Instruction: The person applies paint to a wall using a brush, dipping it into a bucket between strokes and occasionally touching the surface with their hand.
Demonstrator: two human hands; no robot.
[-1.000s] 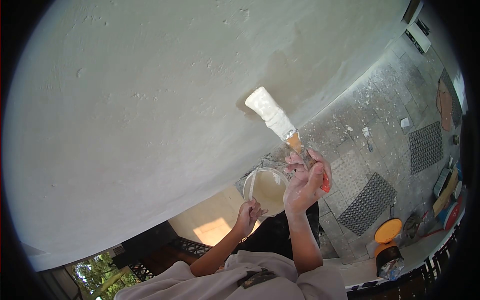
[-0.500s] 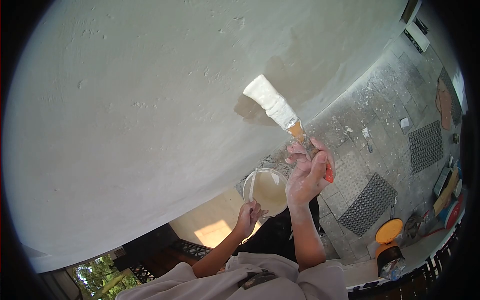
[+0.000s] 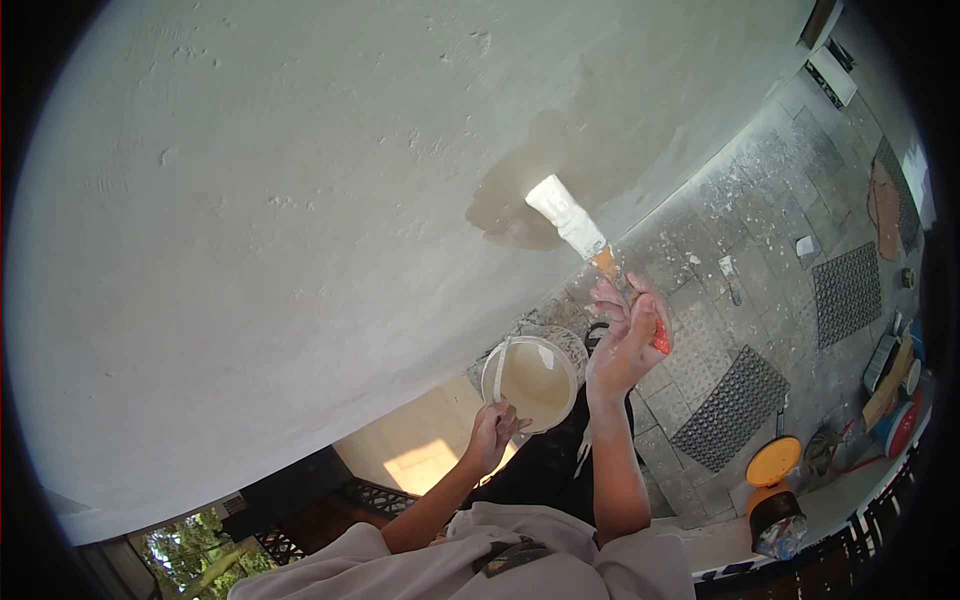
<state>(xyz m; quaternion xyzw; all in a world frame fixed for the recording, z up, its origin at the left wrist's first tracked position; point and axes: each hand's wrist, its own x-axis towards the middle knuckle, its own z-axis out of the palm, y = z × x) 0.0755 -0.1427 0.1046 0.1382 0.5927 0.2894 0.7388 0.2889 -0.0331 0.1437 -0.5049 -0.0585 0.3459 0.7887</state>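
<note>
My right hand [image 3: 628,335] grips a wide paintbrush [image 3: 566,215] by its handle, whose end shows red under the palm. White paint coats the bristles, which lie over a damp, darker patch [image 3: 505,200] on the pale wall [image 3: 300,240]. Whether the bristle tip touches the wall is hard to tell. Below and to the left, my left hand [image 3: 493,432] is closed around the white handle of a bucket [image 3: 572,395]. Off-white liquid [image 3: 538,385] fills part of the bucket.
Paint specks dot the grey paved floor [image 3: 735,300]. Dark textured mats [image 3: 732,408] lie on it, along with a small scraper [image 3: 731,278]. An orange-lidded container [image 3: 774,462], a wooden board [image 3: 887,388] and several tools line the right edge.
The paintbrush and my right hand have shifted down and slightly right in view. More of the damp patch shows around the bristles. My left hand and the bucket have hardly moved.
</note>
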